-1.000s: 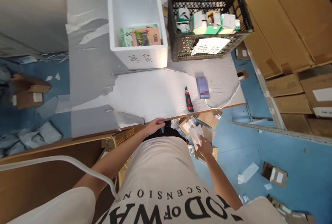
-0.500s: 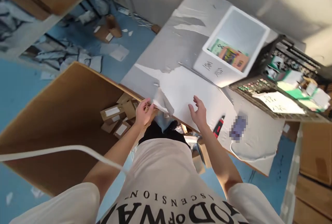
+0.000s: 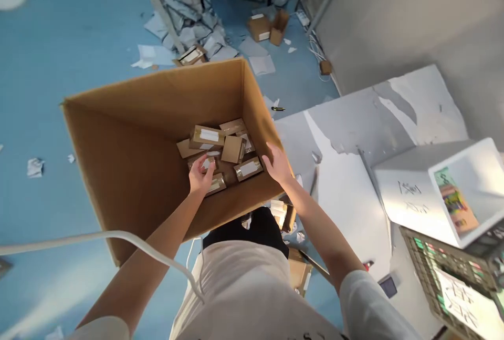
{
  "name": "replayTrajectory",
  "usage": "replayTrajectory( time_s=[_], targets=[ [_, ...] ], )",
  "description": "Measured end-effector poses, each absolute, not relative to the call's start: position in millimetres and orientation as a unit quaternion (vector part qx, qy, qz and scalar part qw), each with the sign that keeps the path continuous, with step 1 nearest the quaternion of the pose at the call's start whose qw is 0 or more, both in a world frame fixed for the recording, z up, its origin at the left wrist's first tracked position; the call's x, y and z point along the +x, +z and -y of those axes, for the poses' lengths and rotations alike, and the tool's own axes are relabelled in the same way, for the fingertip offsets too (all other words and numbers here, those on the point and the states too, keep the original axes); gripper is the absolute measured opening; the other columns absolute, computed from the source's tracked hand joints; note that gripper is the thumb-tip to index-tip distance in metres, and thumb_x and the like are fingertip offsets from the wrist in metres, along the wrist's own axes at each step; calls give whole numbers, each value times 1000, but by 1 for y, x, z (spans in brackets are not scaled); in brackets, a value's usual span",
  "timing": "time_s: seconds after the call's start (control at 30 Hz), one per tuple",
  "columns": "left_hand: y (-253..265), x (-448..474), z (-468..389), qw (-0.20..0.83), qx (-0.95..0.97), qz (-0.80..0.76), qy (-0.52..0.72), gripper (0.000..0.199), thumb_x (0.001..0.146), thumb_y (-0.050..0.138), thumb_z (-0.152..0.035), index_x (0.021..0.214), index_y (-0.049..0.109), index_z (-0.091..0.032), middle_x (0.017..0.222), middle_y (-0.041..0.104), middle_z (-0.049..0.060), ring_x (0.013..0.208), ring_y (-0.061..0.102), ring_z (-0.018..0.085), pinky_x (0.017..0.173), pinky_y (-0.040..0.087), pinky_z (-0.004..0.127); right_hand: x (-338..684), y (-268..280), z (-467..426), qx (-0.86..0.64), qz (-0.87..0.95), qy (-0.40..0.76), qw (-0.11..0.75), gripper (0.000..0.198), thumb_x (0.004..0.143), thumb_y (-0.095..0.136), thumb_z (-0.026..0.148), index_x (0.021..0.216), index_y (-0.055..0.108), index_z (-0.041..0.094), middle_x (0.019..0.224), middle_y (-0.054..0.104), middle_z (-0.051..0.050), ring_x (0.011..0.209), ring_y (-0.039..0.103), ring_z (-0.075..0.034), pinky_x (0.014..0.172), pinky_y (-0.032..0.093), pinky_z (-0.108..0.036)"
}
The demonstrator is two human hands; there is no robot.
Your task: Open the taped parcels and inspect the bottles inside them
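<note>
Nearest the body, the left hand (image 3: 200, 177) is down inside the big cardboard carton (image 3: 129, 172), fingers curled over one of the small labelled parcels (image 3: 208, 164) lying on its floor — whether the grip has actually closed on it cannot be told from this angle. The right hand (image 3: 277, 164) rests with fingers loosely spread on the carton's near right wall, just beside another small parcel with a white label (image 3: 248, 167).

To do this pick well, I would judge that the right hand should steady that wall so the carton does not slide on the blue floor (image 3: 47, 56), while the left takes a parcel by its short edges rather than by the taped label (the tape looks slick). The parcels lie heaped against the right corner, some overlapping, so lifting the top one straight up should avoid dragging its neighbours.

Further off to the right stands the white-covered table (image 3: 354, 135) with a white foam box (image 3: 433, 193) and a black crate (image 3: 441, 271) — beyond the carton, scraps of paper and opened boxes (image 3: 268, 24) litter the floor under a shelf
</note>
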State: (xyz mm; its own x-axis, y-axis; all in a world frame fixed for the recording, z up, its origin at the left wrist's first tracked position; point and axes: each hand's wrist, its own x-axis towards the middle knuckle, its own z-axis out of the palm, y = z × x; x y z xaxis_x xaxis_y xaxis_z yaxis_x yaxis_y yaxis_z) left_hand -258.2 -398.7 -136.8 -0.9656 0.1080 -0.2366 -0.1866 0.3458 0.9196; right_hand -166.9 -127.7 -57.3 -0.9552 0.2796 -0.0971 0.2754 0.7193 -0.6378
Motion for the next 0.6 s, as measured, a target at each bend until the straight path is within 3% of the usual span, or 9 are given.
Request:
replayTrajectory(
  time_s=[0.3, 0.53, 0.6],
  targets=[
    [-243, -284, 414, 106, -143, -790, 586, 56, 85, 57, -48, 131, 49, -18, 139, 50, 16, 131, 46, 27, 108, 38, 41, -285, -197, 135, -129, 927, 295, -193, 51, 92, 44, 32, 140, 40, 14, 139, 51, -13, 128, 48, -23, 108, 39, -39],
    [-384, -290, 380, 151, -315, -738, 577, 55, 85, 57, -51, 130, 48, -21, 138, 52, 14, 130, 47, 24, 110, 35, 39, -340, -331, 117, -100, 921, 242, -288, 51, 91, 49, 31, 140, 41, 16, 136, 54, -14, 123, 53, -25, 103, 42, -41],
    [-428, -288, 367, 210, -343, -695, 596, 61, 85, 53, -58, 134, 44, -21, 139, 51, 14, 133, 44, 24, 111, 33, 39, -350, -378, 112, -102, 920, 230, -302, 51, 91, 50, 31, 139, 42, 17, 132, 57, -15, 120, 56, -26, 101, 44, -42]
  ],
)
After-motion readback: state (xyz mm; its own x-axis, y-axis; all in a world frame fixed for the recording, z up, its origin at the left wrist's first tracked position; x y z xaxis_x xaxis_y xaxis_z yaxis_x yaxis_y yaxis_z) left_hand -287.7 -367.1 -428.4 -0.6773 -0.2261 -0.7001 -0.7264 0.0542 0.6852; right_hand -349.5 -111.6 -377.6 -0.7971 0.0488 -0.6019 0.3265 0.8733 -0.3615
